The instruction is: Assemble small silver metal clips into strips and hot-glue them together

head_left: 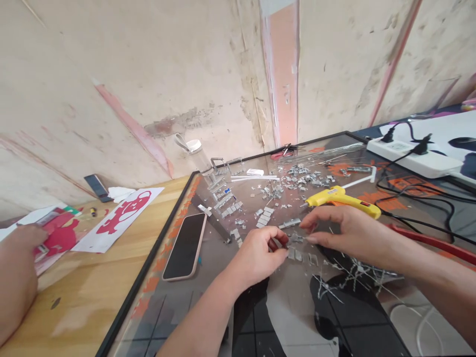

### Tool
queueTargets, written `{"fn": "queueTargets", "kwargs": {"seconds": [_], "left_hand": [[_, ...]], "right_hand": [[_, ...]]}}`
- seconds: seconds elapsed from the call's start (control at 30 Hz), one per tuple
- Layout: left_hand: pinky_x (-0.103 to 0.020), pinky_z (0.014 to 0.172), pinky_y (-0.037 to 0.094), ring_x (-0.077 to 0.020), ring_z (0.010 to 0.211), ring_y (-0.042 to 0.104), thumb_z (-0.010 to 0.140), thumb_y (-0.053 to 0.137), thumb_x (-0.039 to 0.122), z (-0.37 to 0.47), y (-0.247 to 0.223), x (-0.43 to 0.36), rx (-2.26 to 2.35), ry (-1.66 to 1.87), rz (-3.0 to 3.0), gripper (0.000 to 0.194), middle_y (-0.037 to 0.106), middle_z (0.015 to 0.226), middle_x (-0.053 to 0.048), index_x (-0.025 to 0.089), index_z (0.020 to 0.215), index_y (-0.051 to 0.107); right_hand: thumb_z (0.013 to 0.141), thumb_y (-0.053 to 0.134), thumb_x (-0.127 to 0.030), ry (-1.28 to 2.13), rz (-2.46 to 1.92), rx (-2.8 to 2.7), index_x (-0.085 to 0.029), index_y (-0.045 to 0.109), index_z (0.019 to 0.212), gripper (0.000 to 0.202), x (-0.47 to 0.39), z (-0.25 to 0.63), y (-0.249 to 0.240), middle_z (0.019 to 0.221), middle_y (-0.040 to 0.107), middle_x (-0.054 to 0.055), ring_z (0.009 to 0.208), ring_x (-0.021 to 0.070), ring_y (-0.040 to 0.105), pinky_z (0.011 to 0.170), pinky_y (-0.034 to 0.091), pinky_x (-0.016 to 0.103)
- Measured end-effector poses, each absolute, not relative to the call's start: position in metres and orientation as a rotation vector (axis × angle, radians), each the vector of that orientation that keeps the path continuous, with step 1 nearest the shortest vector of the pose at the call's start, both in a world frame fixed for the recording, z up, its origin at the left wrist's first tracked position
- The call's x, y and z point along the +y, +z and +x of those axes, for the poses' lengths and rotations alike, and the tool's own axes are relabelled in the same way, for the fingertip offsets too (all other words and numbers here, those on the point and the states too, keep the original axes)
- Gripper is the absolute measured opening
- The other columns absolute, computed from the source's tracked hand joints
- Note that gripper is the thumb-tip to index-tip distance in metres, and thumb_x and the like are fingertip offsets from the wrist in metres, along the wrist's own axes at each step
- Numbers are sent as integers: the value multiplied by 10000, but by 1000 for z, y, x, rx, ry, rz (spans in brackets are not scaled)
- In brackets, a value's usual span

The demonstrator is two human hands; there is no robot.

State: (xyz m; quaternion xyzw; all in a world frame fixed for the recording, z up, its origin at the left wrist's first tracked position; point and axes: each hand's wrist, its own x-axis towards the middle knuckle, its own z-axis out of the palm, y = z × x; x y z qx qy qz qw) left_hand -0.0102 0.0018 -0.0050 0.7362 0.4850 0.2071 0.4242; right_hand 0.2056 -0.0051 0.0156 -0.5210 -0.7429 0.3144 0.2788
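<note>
My left hand [262, 253] hovers low over the glass-topped table [290, 302], its thumb and fingers curled together; whatever is between them is too small to name. Facing it, my right hand [334, 228] has thumb and forefinger apart near some small clear pieces [296, 238]. Flat square pieces [295, 255] lie just below the fingertips. Just above is a narrow silvery strip [290, 223]. A yellow glue gun [342, 199] rests behind my right hand, and thin silvery wires [357, 277] are heaped under my right wrist.
A phone [185, 246] lies left of my left forearm. Behind stand a clear bottle [201, 158] and scattered clear pieces [303, 176]. A white power strip [409, 156] with black cables is at right, above red-handled pliers [431, 240]. Another person's hand [28, 238] touches red paper [61, 233] at far left.
</note>
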Motion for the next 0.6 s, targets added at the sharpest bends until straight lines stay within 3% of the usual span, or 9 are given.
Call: {"fn": "queueTargets", "kwargs": {"seconds": [0.23, 0.6], "left_hand": [[-195, 529, 377, -92, 565, 464, 696, 575, 197, -4, -1, -2, 1199, 588, 1756, 150, 547, 649, 21, 166, 829, 634], [-205, 569, 403, -98, 607, 507, 713, 580, 203, -1, -2, -4, 1173, 610, 1892, 71, 565, 738, -4, 156, 741, 624]], "right_hand": [[711, 607, -275, 932, -1394, -1959, -214, 625, 837, 141, -8, 185, 4, 795, 664, -15, 762, 172, 602, 697, 452, 270], [748, 565, -249, 993, -1306, -1916, -197, 617, 730, 76, -11, 177, 2, 699, 628, -28, 675, 144, 562, 638, 421, 241]]}}
